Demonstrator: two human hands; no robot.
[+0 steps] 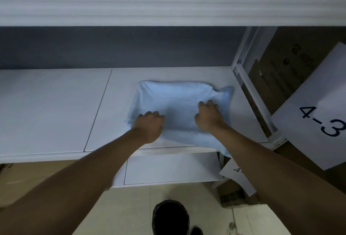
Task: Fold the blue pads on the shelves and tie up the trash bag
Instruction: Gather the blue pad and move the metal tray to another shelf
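White shelf (56,107) is running across the middle of the frame, its left part bare, with a seam line crossing it. Blue pad (176,100) is lying on the shelf at centre frame, rumpled, its lower right corner hanging over the shelf's front edge. Left hand (148,127) is sitting at the pad's lower left edge, fingers curled in, bunching the fabric there; exact pinch is hidden under the knuckles. Right hand (208,116) is resting on the pad right of centre, fingers curled down and gripping a fold of the cloth. Both forearms are reaching in from the bottom of the frame. Upper right, a cardboard box (277,62) is standing behind the shelf frame, and a paper sign (318,120) reading 4-3 is hanging at the right edge. Bottom centre, a black shoe (170,218) is standing on the tiled floor.
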